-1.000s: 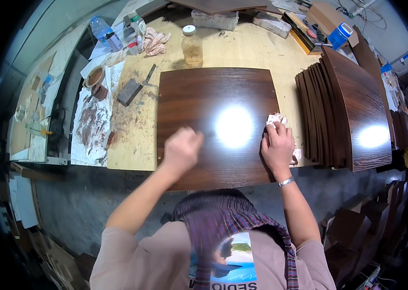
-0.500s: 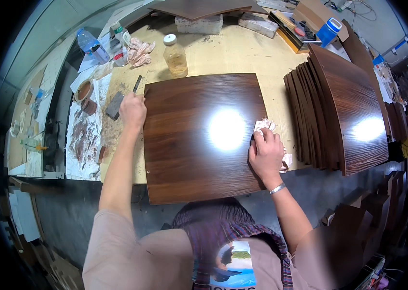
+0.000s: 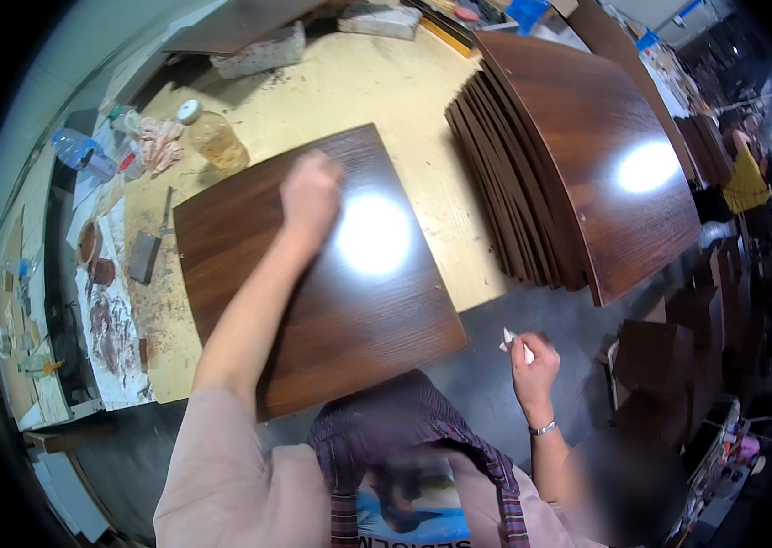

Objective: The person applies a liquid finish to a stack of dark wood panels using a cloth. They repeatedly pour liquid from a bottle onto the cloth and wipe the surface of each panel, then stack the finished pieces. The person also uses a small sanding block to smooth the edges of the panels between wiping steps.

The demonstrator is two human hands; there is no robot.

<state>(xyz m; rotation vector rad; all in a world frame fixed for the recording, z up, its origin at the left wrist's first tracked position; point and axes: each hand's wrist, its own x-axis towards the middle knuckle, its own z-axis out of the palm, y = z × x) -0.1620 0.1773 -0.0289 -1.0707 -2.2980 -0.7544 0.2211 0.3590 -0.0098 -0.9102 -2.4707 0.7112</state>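
A dark brown wood-grain panel (image 3: pixel 249 292) lies on the pale worktable, its near corner out past the table edge, with a bright lamp reflection on it. My left hand (image 3: pixel 311 196) is over the panel's far part, blurred, and its fingers cannot be made out; whether it touches the surface is unclear. My right hand (image 3: pixel 535 370) is closed on a crumpled white cloth (image 3: pixel 507 341), in the air beyond the panel's right edge and above the floor.
A leaning stack of brown panels (image 3: pixel 605 155) stands at the right. Toward the back left are a white-capped jar (image 3: pixel 214 142), a crumpled rag (image 3: pixel 160 144) and a plastic bottle (image 3: pixel 84 153). A grey block (image 3: pixel 144 257) and a stained white sheet (image 3: pixel 110 320) lie left of the panel.
My left hand has come off the panel's left edge and over its surface. My right hand has drawn away from the right edge with the cloth. The view has turned right.
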